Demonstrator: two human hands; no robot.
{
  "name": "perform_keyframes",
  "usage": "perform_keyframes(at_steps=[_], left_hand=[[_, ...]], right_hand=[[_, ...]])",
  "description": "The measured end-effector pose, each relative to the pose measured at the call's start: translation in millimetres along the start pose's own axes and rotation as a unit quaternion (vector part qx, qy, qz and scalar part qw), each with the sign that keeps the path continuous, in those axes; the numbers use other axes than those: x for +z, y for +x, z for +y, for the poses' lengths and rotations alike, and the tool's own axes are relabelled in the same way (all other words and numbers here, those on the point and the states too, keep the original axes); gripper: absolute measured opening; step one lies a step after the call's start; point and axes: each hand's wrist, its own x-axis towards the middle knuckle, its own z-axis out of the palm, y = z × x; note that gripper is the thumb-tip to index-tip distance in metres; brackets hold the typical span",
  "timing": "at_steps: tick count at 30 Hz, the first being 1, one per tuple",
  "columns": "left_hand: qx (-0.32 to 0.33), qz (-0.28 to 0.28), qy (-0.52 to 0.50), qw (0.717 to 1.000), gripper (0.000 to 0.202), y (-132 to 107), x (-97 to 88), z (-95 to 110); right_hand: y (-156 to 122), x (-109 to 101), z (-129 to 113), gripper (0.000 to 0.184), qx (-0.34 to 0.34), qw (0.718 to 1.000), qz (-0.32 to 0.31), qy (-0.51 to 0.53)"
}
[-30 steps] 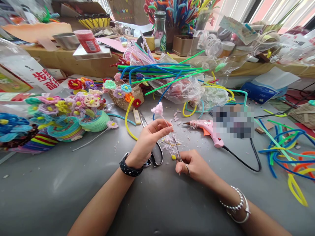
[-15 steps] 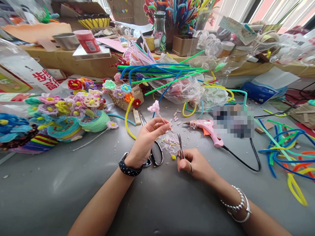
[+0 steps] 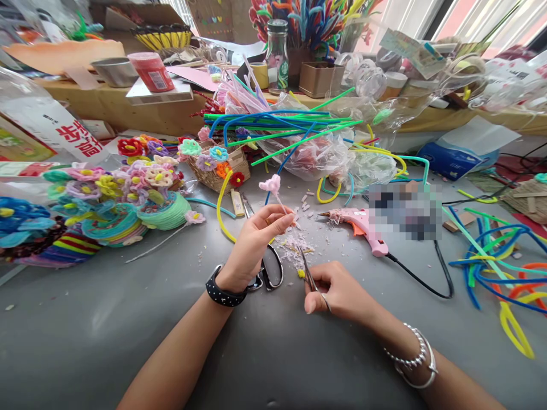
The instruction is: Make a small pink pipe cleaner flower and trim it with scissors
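Between thumb and fingertips, my left hand [image 3: 260, 230] pinches the stem of a pale pink pipe-cleaner flower [image 3: 270, 185], its head pointing up. My right hand [image 3: 339, 290] holds small scissors [image 3: 308, 273], fingers through the handles and blades pointing up and left, apart from the flower. Under the blades lies a heap of pale fuzz clippings [image 3: 294, 246], with a yellow fuzzy bit [image 3: 301, 273] by it. Larger black-handled scissors [image 3: 273, 273] rest beside my left wrist, partly hidden by the hand.
A pink glue gun [image 3: 359, 222] lies to the right, its black cord [image 3: 448, 285] looping on the table. Pipe-cleaner flower pots [image 3: 160, 210] stand at left. Loose coloured pipe cleaners [image 3: 499, 256] spread at right; more lie across plastic bags [image 3: 320, 154] behind. Another pink flower [image 3: 194, 217] lies left.
My right hand has tilted the small scissors leftward and lowered them, away from the flower stem. The flower in my left hand has turned slightly.
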Motion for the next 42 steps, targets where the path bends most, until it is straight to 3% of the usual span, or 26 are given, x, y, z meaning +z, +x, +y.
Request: perform_keyframes(at_steps=[8, 14, 25, 32, 42], left_hand=[[0.014, 0.031, -0.008, 0.999, 0.009, -0.1, -0.4, -0.7], [0.011, 0.041, -0.002, 0.999, 0.010, -0.5, 0.0, 0.5], [0.001, 0.007, -0.024, 1.000, 0.008, 0.7, -0.3, 0.1], [0.000, 0.014, -0.026, 1.000, 0.008, 0.9, -1.0, -0.5], [0.017, 0.049, -0.047, 0.998, 0.010, 2.9, -4.1, -3.7]], right_hand=[[1.6, 2.0, 1.5, 0.063, 0.031, 0.998, 0.056, 0.010], [-0.6, -0.7, -1.7, 0.067, 0.011, 1.000, -0.001, 0.013], [-1.0, -2.3, -2.0, 0.067, 0.003, 0.999, -0.031, 0.018], [-1.9, -2.8, -2.3, 0.068, 0.003, 0.997, -0.062, 0.044], [0.4, 1.4, 1.1, 0.061, 0.027, 0.999, 0.025, 0.036]])
